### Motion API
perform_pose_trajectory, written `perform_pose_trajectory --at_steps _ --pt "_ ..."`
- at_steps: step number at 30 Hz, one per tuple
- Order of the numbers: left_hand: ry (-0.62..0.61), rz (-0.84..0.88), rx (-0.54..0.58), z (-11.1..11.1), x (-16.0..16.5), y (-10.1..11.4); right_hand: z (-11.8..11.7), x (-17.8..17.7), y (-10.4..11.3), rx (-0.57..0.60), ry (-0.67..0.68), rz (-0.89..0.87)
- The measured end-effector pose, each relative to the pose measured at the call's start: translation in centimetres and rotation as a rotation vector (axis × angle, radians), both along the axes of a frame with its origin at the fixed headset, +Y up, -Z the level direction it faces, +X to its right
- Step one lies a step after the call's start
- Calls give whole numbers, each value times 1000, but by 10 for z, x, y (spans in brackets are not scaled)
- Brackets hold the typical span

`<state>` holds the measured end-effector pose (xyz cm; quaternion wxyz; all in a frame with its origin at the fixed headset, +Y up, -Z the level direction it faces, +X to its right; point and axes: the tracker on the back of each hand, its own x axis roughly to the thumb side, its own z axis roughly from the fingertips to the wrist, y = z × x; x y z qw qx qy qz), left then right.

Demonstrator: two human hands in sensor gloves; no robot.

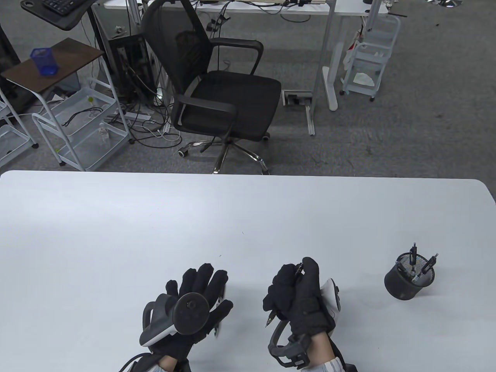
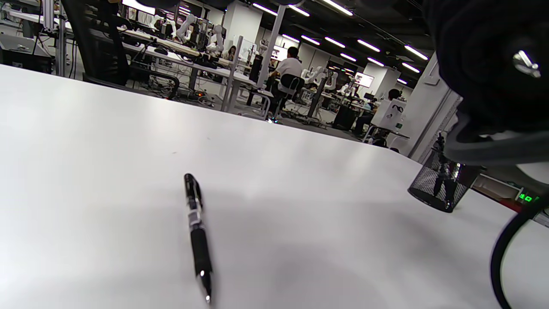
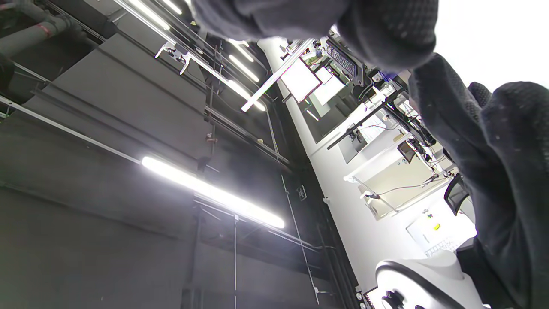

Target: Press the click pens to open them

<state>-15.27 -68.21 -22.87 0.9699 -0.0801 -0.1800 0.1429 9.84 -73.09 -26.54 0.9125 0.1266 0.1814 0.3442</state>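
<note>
My right hand grips a black click pen upright in a fist. The tip sticks out below the fist and the thumb rests on the top end. My left hand is open, palm down, fingers spread over a second black click pen that lies on the white table. In the left wrist view that pen lies free on the table with its tip toward the camera, and no finger touches it. The right wrist view shows only gloved fingers and the ceiling.
A black mesh pen cup with a few pens stands at the right of the table; it also shows in the left wrist view. A black office chair stands beyond the far table edge.
</note>
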Motion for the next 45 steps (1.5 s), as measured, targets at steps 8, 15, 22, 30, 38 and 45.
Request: perform_pose_trajectory --at_steps 8,15,22,30,38,45 --pt "0 0 0 0 0 0 0 0 -1 -17 -2 24" --pt "0 -1 -1 0 0 0 1 -1 0 -19 -1 33" --pt "-1 0 -1 0 0 0 -2 -1 13 111 -53 142" --pt "0 3 0 0 0 0 -5 0 22 205 -130 468" --pt "0 3 0 0 -1 0 -10 -1 18 247 -3 539" --pt "-1 4 0 0 -1 0 -15 -7 1 189 17 599"
